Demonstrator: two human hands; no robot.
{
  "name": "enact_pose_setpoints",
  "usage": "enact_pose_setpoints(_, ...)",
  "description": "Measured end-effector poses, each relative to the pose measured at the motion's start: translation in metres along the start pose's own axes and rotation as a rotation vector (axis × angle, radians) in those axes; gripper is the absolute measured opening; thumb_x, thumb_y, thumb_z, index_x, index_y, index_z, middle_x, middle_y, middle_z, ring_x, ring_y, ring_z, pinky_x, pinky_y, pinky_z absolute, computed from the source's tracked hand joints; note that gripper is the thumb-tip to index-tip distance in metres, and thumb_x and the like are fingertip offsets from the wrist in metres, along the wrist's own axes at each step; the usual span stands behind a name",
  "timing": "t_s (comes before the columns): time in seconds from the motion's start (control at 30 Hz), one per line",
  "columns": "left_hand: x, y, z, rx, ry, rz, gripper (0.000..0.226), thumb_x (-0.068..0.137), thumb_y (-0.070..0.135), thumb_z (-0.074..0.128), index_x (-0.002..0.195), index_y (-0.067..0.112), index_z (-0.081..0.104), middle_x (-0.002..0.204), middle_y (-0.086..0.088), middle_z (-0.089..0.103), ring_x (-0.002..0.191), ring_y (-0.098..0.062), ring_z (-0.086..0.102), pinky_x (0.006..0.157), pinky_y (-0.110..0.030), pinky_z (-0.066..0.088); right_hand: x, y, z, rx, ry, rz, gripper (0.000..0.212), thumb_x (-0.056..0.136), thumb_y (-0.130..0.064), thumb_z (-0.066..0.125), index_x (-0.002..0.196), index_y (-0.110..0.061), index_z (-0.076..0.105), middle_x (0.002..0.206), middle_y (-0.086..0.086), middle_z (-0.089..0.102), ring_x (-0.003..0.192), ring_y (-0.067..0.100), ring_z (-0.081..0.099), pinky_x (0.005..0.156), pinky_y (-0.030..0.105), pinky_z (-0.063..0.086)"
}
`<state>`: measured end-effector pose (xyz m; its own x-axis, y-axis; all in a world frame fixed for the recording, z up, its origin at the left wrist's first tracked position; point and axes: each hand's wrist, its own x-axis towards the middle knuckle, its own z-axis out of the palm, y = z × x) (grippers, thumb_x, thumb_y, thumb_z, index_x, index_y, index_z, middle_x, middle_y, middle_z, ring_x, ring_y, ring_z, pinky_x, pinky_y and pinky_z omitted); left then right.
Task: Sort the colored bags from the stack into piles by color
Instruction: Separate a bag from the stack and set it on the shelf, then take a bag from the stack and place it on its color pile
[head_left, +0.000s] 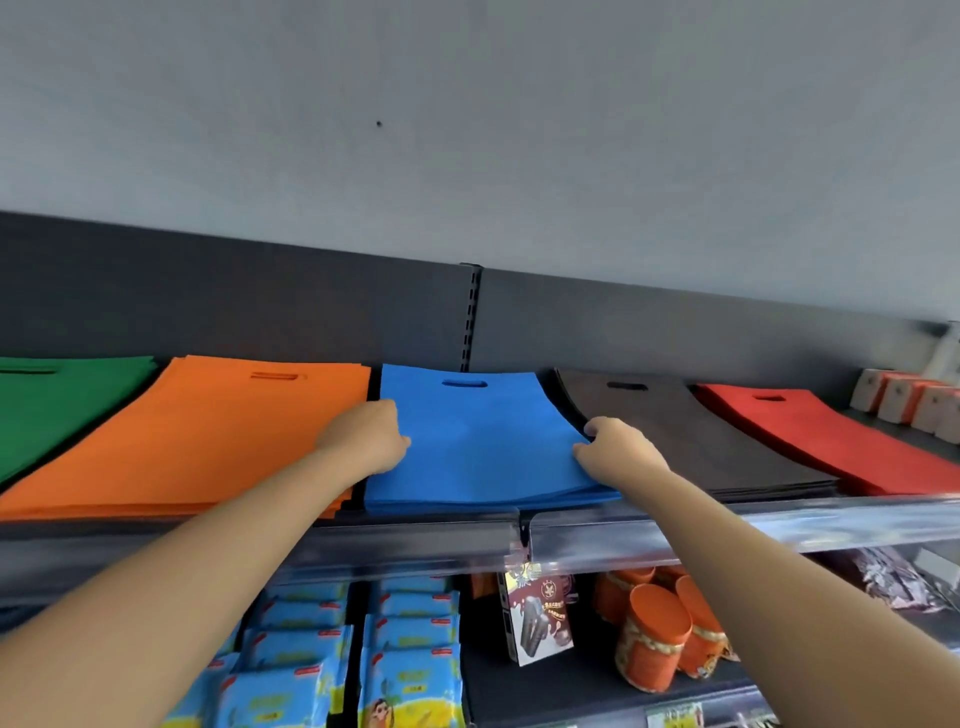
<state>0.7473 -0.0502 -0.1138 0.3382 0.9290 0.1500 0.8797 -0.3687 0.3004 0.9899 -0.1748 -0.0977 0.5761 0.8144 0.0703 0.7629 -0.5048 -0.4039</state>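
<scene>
Both side edges of blue bag pile (478, 457) gripped: left hand (366, 436) pinches 9 o'clock edge, right hand (618, 451) pinches 3 o'clock edge.

I am reaching both bare arms forward and up, my left arm (171, 566) coming in from the lower left and my right arm (789, 577) from the lower right, so they are angling toward each other. Both are stretching out nearly straight. My left hand (363, 436) is lying knuckles up, its fingers (382, 413) curling down over the left edge of the blue bags (467, 457), thumb resting on top. My right hand (621, 452) is mirroring it at the right edge, thumb pressing on top, fingers curling around the edge. My hands are sitting about level, well apart.
</scene>
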Motion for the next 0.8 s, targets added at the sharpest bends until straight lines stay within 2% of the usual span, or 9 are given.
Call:
enact_pose_setpoints(0.07, -0.006, 0.003, 0.0, 0.048, 0.018, 0.008, 0.038, 0.098, 0.034, 0.047, 0.128, 0.011, 0.049, 0.109, -0.002, 0.056, 0.1, -0.023, 0.056, 0.076, -0.032, 0.044, -0.002, 0.001, -0.001, -0.066, -0.002, -0.031, 0.03, 0.091, -0.02, 0.045, 0.118, -0.013, 0.055, 0.097, 0.004, 0.061, 0.083, 0.023, 0.06, 0.068, 0.029, 0.048)
enact_pose_setpoints(0.13, -0.012, 0.005, 0.001, 0.084, 0.025, 0.024, 0.038, 0.099, 0.034, 0.046, 0.131, 0.013, 0.049, 0.128, -0.008, 0.051, 0.109, -0.026, 0.054, 0.082, -0.034, 0.044, -0.003, 0.001, -0.002, -0.13, 0.003, -0.05, 0.029, 0.091, -0.02, 0.046, 0.116, -0.015, 0.058, 0.101, 0.004, 0.063, 0.084, 0.021, 0.061, 0.068, 0.028, 0.047)
enact_pose_setpoints(0.23, -0.023, 0.009, -0.001, 0.14, 0.066, 0.039, 0.037, 0.1, 0.036, 0.045, 0.128, 0.013, 0.054, 0.126, -0.009, 0.043, 0.09, -0.025, 0.055, 0.075, -0.034, 0.047, -0.006, 0.002, -0.001, -0.251, 0.032, -0.081, 0.019, 0.09, -0.02, 0.048, 0.103, -0.015, 0.061, 0.096, 0.003, 0.064, 0.077, 0.02, 0.059, 0.055, 0.022, 0.038)
enact_pose_setpoints(0.3, -0.03, 0.011, -0.005, 0.185, 0.122, 0.046, 0.037, 0.099, 0.037, 0.046, 0.125, 0.012, 0.055, 0.12, -0.008, 0.041, 0.081, -0.022, 0.053, 0.068, -0.033, 0.046, -0.009, 0.0, -0.001, -0.287, 0.096, -0.126, 0.016, 0.091, -0.024, 0.05, 0.098, -0.015, 0.061, 0.1, 0.003, 0.059, 0.075, 0.021, 0.055, 0.054, 0.024, 0.037)
enact_pose_setpoints(0.37, -0.038, 0.012, -0.011, 0.229, 0.175, 0.07, 0.037, 0.098, 0.039, 0.047, 0.124, 0.013, 0.055, 0.117, -0.006, 0.042, 0.085, -0.021, 0.051, 0.066, -0.032, 0.044, -0.012, -0.006, -0.001, -0.263, 0.154, -0.193, 0.023, 0.094, -0.03, 0.05, 0.109, -0.016, 0.061, 0.113, 0.005, 0.055, 0.086, 0.023, 0.056, 0.062, 0.028, 0.042)
enact_pose_setpoints(0.47, -0.051, 0.009, -0.025, 0.297, 0.224, 0.103, 0.032, 0.098, 0.04, 0.047, 0.117, 0.016, 0.057, 0.114, -0.003, 0.047, 0.104, -0.021, 0.046, 0.074, -0.033, 0.044, -0.018, -0.024, -0.002, -0.204, 0.186, -0.317, 0.035, 0.096, -0.035, 0.049, 0.125, -0.018, 0.057, 0.126, 0.005, 0.051, 0.109, 0.024, 0.052, 0.075, 0.032, 0.047)
enact_pose_setpoints(0.6, -0.073, -0.003, -0.043, 0.334, 0.274, 0.114, 0.027, 0.097, 0.036, 0.05, 0.111, 0.015, 0.057, 0.114, -0.004, 0.053, 0.11, -0.022, 0.046, 0.082, -0.034, 0.045, -0.033, -0.056, 0.006, -0.15, 0.159, -0.519, 0.044, 0.097, -0.038, 0.048, 0.137, -0.02, 0.048, 0.135, 0.002, 0.049, 0.125, 0.022, 0.044, 0.093, 0.035, 0.045)
enact_pose_setpoints(0.7, -0.093, -0.02, -0.053, 0.382, 0.291, 0.08, 0.031, 0.096, 0.036, 0.052, 0.116, 0.012, 0.056, 0.117, -0.004, 0.055, 0.114, -0.023, 0.048, 0.088, -0.035, 0.044, -0.051, -0.08, 0.015, -0.088, 0.132, -0.626, 0.045, 0.097, -0.036, 0.049, 0.139, -0.019, 0.046, 0.143, 0.0, 0.043, 0.133, 0.021, 0.038, 0.095, 0.036, 0.044)
enact_pose_setpoints(0.8, -0.118, -0.041, -0.062, 0.462, 0.293, 0.031, 0.031, 0.096, 0.036, 0.051, 0.111, 0.01, 0.057, 0.115, -0.005, 0.057, 0.112, -0.023, 0.05, 0.088, -0.034, 0.041, -0.069, -0.103, 0.025, -0.09, 0.12, -0.709, 0.046, 0.097, -0.036, 0.049, 0.139, -0.017, 0.046, 0.142, 0.003, 0.043, 0.132, 0.023, 0.038, 0.095, 0.037, 0.044)
